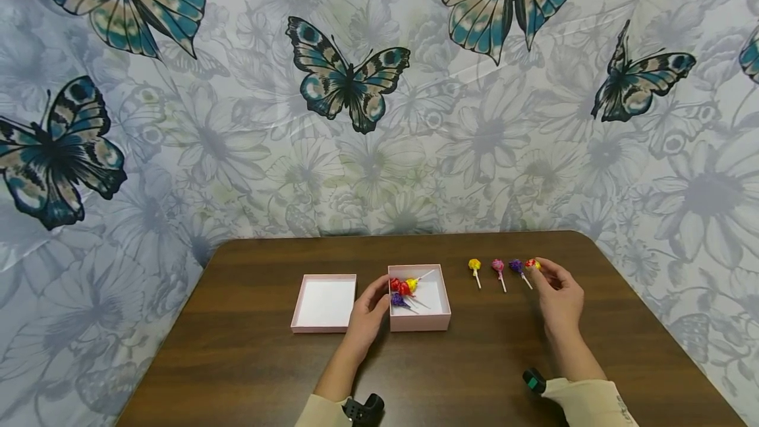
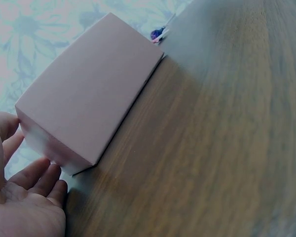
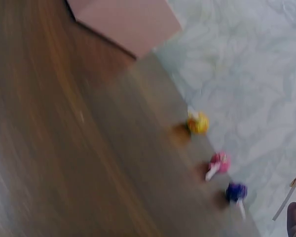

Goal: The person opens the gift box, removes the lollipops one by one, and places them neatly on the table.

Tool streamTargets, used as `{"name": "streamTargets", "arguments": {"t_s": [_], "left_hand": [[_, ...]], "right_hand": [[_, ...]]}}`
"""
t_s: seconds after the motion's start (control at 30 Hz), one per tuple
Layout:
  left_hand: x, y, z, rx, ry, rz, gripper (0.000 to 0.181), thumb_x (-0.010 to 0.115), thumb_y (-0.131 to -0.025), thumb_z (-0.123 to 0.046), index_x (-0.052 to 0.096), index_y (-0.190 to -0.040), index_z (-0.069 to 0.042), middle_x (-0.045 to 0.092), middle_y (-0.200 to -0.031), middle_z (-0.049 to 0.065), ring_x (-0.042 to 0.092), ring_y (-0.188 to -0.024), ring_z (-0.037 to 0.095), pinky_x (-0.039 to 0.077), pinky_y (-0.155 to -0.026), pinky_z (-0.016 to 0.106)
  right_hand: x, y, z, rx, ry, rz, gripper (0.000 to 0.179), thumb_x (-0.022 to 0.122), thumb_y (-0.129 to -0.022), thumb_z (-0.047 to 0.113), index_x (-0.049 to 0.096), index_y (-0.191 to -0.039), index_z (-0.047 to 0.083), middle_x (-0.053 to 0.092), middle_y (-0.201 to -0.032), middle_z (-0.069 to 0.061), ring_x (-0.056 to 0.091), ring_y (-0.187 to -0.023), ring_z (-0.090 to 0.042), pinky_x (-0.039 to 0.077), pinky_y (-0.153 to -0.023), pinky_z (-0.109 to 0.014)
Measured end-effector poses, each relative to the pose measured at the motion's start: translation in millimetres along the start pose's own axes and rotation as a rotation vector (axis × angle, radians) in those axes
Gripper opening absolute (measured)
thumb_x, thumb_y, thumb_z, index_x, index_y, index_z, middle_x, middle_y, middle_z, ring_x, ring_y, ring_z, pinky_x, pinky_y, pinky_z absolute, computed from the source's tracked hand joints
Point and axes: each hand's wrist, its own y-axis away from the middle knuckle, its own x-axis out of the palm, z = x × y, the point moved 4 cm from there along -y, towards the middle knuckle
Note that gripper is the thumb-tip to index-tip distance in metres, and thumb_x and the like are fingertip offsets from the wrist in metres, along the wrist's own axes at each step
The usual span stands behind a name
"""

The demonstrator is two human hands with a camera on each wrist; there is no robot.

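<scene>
My left hand (image 1: 369, 312) rests against the left wall of an open pink box (image 1: 420, 323), its fingers loosely bent at that side. Inside the white-lined box lie several lollipops: red ones (image 1: 404, 288), a yellow one (image 1: 411, 284) and a purple one (image 1: 398, 299). Over on the right, my right hand (image 1: 560, 295) pinches a red-and-yellow lollipop (image 1: 532, 263). In the right wrist view its white stick (image 3: 284, 203) points down beside the fingers (image 3: 294, 219). Left of that hand, a purple lollipop (image 1: 516, 266), a pink one (image 1: 497, 265) and a yellow one (image 1: 474, 264) form a row.
A shallow pink lid (image 1: 323, 329), white inside, lies left of the box. The brown wooden table (image 1: 261, 374) ends at the back near a cloth (image 1: 379, 170) printed with butterflies and flowers. Dark bands (image 1: 364, 408) circle both wrists.
</scene>
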Motion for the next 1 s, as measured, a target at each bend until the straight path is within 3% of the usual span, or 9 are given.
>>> {"name": "streamTargets", "arguments": {"t_s": [0.27, 0.6, 0.7, 0.8, 0.9, 1.0], "left_hand": [[-0.5, 1.7, -2.2, -0.007, -0.010, -0.002, 0.045, 0.056, -0.102, -0.019, 0.051, -0.146, -0.015, 0.049, -0.153, 0.012, 0.043, -0.144, 0.032, 0.033, -0.120, 0.051], [2.9, 0.8, -2.8, -0.008, -0.012, 0.003, 0.044, 0.055, -0.103, -0.017, 0.051, -0.146, -0.014, 0.050, -0.151, 0.014, 0.043, -0.144, 0.034, 0.032, -0.120, 0.052], [3.7, 0.4, -2.9, -0.010, -0.010, 0.003, 0.044, 0.055, -0.102, -0.017, 0.051, -0.146, -0.014, 0.050, -0.152, 0.014, 0.043, -0.144, 0.033, 0.031, -0.121, 0.052], [4.1, 0.4, -2.4, -0.010, -0.008, 0.006, 0.044, 0.055, -0.102, -0.017, 0.051, -0.146, -0.014, 0.050, -0.152, 0.013, 0.043, -0.144, 0.033, 0.032, -0.120, 0.052], [3.5, 0.2, -1.5, -0.002, -0.009, 0.010, 0.044, 0.055, -0.102, -0.018, 0.051, -0.146, -0.014, 0.049, -0.152, 0.013, 0.043, -0.144, 0.033, 0.033, -0.120, 0.051], [1.6, -0.1, -1.1, 0.004, -0.014, 0.002, 0.044, 0.055, -0.102, -0.017, 0.051, -0.146, -0.013, 0.049, -0.152, 0.013, 0.043, -0.144, 0.032, 0.032, -0.121, 0.051]], "right_hand": [[-11.9, -20.1, -26.7, 0.056, 0.038, -0.029, 0.030, 0.076, -0.088, 0.016, 0.072, -0.112, -0.001, 0.061, -0.074, 0.029, 0.054, -0.069, 0.006, 0.043, -0.058, -0.007], [-20.9, -37.7, -45.7, 0.128, 0.188, -0.017, 0.032, 0.073, -0.090, 0.024, 0.072, -0.113, 0.002, 0.055, -0.069, 0.034, 0.051, -0.069, 0.009, 0.041, -0.058, -0.008], [-21.7, -40.2, -48.3, 0.108, 0.332, 0.001, 0.026, 0.067, -0.092, 0.023, 0.074, -0.110, 0.005, 0.060, -0.071, 0.023, 0.050, -0.070, 0.003, 0.041, -0.062, -0.014], [-19.6, -42.3, -49.5, 0.042, 0.521, 0.063, 0.028, 0.058, -0.095, 0.023, 0.073, -0.113, 0.008, 0.070, -0.089, 0.001, 0.056, -0.078, -0.011, 0.042, -0.069, -0.028], [-13.0, -44.0, -48.4, -0.043, 0.679, 0.180, 0.034, 0.054, -0.099, 0.028, 0.067, -0.125, 0.010, 0.066, -0.116, -0.018, 0.060, -0.094, -0.030, 0.045, -0.074, -0.045], [-2.2, -45.6, -44.9, -0.124, 0.765, 0.319, 0.046, 0.053, -0.101, 0.037, 0.058, -0.137, 0.009, 0.057, -0.128, -0.027, 0.057, -0.107, -0.045, 0.048, -0.077, -0.056]]}}
